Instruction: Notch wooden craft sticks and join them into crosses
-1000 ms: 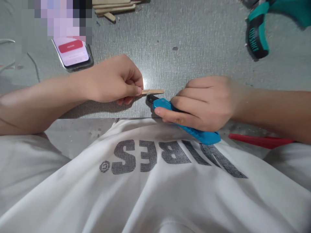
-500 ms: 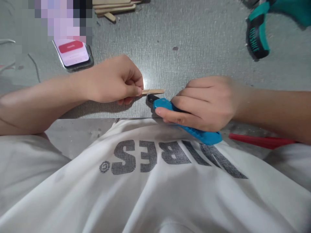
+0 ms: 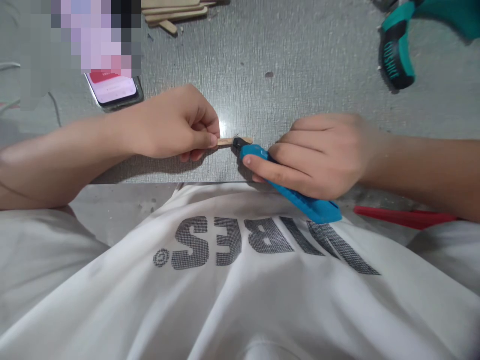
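Observation:
My left hand pinches one end of a wooden craft stick between thumb and fingers, just above the grey table. The stick points right, its far end free. My right hand is wrapped round a blue utility knife, with the thumb along its side. The knife's black tip lies across the stick, a short way in from the free end. The blade itself is too small to make out clearly. Part of the knife's handle is hidden under my right fingers.
Several craft sticks lie stacked at the back. A phone rests behind my left wrist, partly blurred out. At the back right is a teal and black tool handle. A red object shows below my right forearm, past the table edge.
The knife in my right hand has moved slightly right and up, so its tip now overlaps the stick instead of sitting just below it. My left hand stays nearly still.

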`<action>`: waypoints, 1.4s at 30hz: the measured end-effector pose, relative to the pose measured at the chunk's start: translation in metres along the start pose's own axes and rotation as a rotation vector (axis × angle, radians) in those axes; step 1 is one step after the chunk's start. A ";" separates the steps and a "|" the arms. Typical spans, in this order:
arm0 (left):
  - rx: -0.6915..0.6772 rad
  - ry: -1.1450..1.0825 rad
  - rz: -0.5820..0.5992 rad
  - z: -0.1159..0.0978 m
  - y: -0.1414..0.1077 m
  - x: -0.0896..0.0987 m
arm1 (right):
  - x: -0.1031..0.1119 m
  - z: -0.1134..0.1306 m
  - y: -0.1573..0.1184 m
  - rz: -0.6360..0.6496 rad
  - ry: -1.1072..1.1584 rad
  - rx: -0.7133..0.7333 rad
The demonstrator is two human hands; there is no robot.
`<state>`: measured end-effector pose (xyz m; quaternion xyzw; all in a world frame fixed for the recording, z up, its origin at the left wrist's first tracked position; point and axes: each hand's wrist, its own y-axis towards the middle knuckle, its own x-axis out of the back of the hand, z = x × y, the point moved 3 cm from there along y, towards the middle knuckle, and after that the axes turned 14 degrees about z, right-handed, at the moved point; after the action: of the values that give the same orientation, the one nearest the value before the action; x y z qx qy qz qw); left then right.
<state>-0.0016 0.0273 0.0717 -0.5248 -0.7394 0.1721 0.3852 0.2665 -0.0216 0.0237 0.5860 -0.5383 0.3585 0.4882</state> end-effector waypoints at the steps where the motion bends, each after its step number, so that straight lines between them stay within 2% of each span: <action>1: 0.000 -0.004 0.005 0.000 0.000 0.000 | 0.000 0.000 0.000 -0.021 -0.012 0.008; 6: 0.027 0.042 0.031 -0.003 0.001 0.002 | -0.001 0.001 0.002 -0.071 -0.055 0.049; 10: 0.037 0.112 0.014 -0.002 0.002 0.001 | -0.008 -0.002 0.000 0.078 0.075 0.007; 12: 0.047 0.136 -0.003 0.001 0.004 0.001 | -0.008 -0.004 -0.002 0.098 0.122 -0.040; 17: 0.084 0.156 0.021 0.012 0.011 0.002 | -0.001 -0.004 -0.004 0.052 0.044 -0.091; 20: 0.078 0.153 0.026 0.017 0.012 0.002 | 0.001 -0.004 -0.004 -0.002 0.081 -0.133; 24: 0.038 0.168 0.000 0.015 0.008 -0.001 | -0.013 -0.004 -0.007 -0.026 0.111 -0.177; 28: 0.028 0.189 -0.010 0.003 -0.002 -0.002 | -0.025 -0.003 -0.012 -0.003 0.128 -0.095; 32: 0.012 0.220 0.007 -0.006 -0.005 0.000 | -0.018 -0.006 -0.015 0.064 0.226 -0.022; 34: 0.015 0.222 0.016 -0.005 -0.004 0.000 | -0.013 -0.007 -0.016 0.066 0.252 -0.024; 38: 0.003 0.205 0.002 0.002 0.001 0.000 | -0.009 -0.007 -0.015 -0.057 0.204 -0.032; 42: -0.043 0.184 -0.016 0.006 0.004 -0.001 | -0.016 -0.006 -0.010 0.040 0.276 -0.053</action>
<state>-0.0035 0.0289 0.0643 -0.5407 -0.7085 0.1043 0.4414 0.2742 -0.0120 0.0084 0.5073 -0.4869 0.4308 0.5656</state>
